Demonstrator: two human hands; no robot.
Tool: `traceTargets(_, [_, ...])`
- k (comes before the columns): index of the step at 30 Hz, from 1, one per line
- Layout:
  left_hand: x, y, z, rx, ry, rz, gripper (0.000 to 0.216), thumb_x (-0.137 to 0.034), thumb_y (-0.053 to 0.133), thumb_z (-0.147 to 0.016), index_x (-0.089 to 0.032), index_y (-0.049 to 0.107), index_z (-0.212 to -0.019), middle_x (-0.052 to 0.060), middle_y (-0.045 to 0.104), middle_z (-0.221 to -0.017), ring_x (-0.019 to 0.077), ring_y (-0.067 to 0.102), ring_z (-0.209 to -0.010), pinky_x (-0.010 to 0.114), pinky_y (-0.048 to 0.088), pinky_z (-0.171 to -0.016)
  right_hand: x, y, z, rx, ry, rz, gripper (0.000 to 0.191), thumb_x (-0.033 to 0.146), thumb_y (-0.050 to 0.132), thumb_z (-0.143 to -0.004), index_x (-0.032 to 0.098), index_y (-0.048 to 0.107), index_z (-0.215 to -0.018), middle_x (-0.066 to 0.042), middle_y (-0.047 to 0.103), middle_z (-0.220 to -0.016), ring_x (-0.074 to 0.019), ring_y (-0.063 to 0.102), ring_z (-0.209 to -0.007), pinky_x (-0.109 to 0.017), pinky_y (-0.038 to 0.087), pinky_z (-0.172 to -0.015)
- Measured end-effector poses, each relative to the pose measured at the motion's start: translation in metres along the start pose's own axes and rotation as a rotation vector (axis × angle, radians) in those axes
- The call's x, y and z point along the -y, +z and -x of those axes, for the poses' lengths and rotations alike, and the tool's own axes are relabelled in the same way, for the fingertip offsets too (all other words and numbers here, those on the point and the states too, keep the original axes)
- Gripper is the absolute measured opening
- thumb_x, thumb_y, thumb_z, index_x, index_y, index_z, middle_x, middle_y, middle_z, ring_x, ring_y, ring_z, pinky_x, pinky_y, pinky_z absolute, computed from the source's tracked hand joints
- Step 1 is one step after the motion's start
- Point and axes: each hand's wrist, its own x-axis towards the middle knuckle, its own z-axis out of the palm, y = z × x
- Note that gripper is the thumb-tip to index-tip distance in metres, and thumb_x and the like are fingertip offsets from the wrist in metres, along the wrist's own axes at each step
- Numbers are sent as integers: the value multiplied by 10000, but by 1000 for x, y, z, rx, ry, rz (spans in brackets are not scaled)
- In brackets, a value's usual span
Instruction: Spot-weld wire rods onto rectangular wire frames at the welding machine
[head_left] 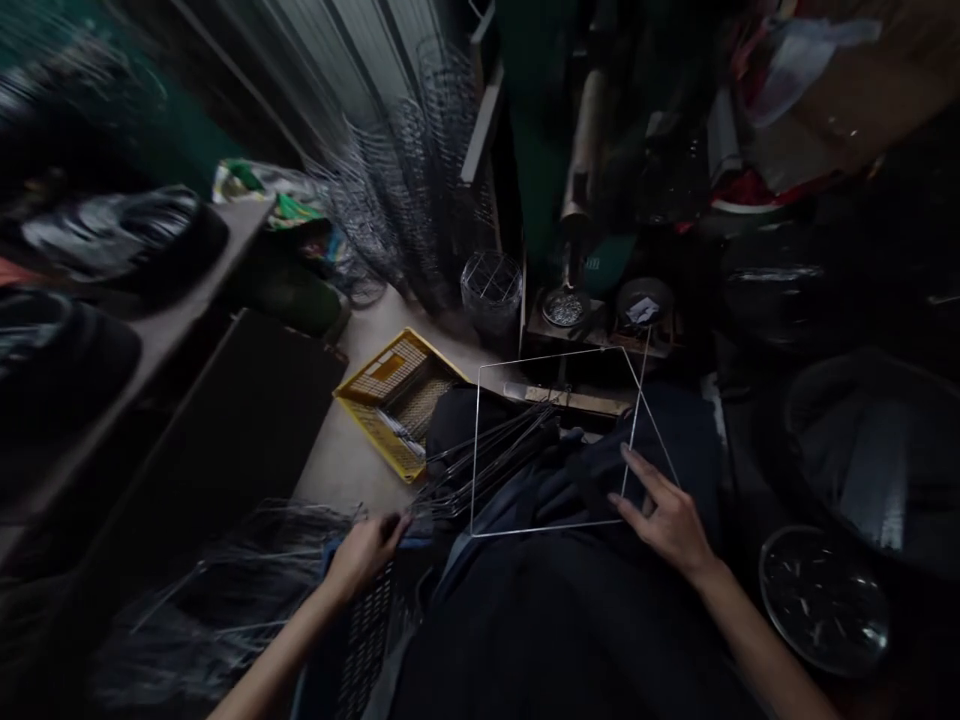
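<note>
My right hand [664, 515] pinches the near right corner of a square wire frame [555, 440] that lies tilted over my dark-clothed lap. My left hand [365, 550] is closed around the near ends of a bundle of thin wire rods [480, 460] that fan out across my lap toward the frame. A wire mesh piece [367, 640] lies under my left forearm.
A yellow plastic crate [390, 400] sits on the floor ahead of my left hand. Tall stacks of wire cages [405, 210] rise behind it, with a small wire basket [491, 285] beside them. A round dish [821, 600] holding small metal parts is at right. A dark board [247, 420] lies at left.
</note>
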Motion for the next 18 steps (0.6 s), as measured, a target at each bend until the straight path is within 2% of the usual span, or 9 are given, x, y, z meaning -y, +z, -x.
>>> traceTargets(2, [-1, 4, -10, 58, 91, 80, 503, -580, 418, -918, -181, 567, -650, 12, 526, -579, 216, 584, -653, 289, 415, -652, 9, 12, 0, -3, 31, 30, 609, 383, 631, -895, 279, 453, -1468, -107, 510, -1454, -96, 555, -476, -323, 598, -644])
traceTargets(4, [-9, 11, -16, 138, 215, 201, 554, -633, 365, -907, -172, 573, -680, 8, 543, -618, 207, 562, -663, 272, 401, -640, 18, 23, 1, -13, 56, 52, 600, 383, 628, -891, 272, 466, -1458, -114, 523, -1440, -91, 524, -459, -310, 585, -596])
traceTargets(6, [-17, 20, -17, 156, 267, 306, 542, -662, 432, -865, -163, 591, -727, 13, 576, -674, 207, 559, -698, 264, 408, -645, 26, 30, 2, -18, 59, 70, 597, 384, 632, -885, 268, 477, -1449, -114, 539, -1425, -96, 528, -476, -306, 579, -581])
traceTargets(9, [-18, 34, -15, 68, 250, 426, 510, -674, 578, -766, -165, 590, -759, 13, 573, -684, 196, 538, -682, 265, 417, -626, 35, 34, 6, -5, 58, 64, 588, 366, 642, -874, 279, 491, -1436, -108, 538, -1427, -91, 522, -492, -294, 568, -562])
traceTargets(11, [-16, 40, -13, 69, 264, 557, 492, -659, 636, -731, -174, 571, -783, 12, 575, -693, 189, 539, -682, 268, 434, -637, 36, 34, 10, 15, 71, 44, 588, 349, 650, -868, 288, 492, -1430, -104, 538, -1428, -78, 496, -484, -281, 558, -550])
traceTargets(14, [-20, 38, -8, 257, 280, 826, 494, -601, 651, -778, -202, 537, -1048, 36, 658, -821, 205, 606, -753, 288, 481, -695, 31, 33, 16, 25, 93, 24, 598, 332, 657, -860, 282, 486, -1431, -104, 583, -1377, -60, 451, -463, -257, 537, -522])
traceTargets(16, [-31, 30, -6, 398, 268, 942, 609, -558, 633, -828, -248, 419, -1305, 61, 701, -943, 213, 646, -789, 309, 505, -731, 27, 32, 18, 9, 113, 21, 596, 317, 655, -858, 272, 488, -1429, -103, 610, -1338, -52, 432, -453, -244, 521, -503])
traceTargets(18, [-45, 21, -6, 486, 247, 973, 772, -526, 640, -844, -281, 262, -1471, 80, 712, -1019, 222, 674, -821, 324, 516, -761, 24, 29, 17, -10, 130, 21, 593, 305, 660, -854, 261, 498, -1423, -105, 619, -1323, -49, 434, -450, -241, 520, -495])
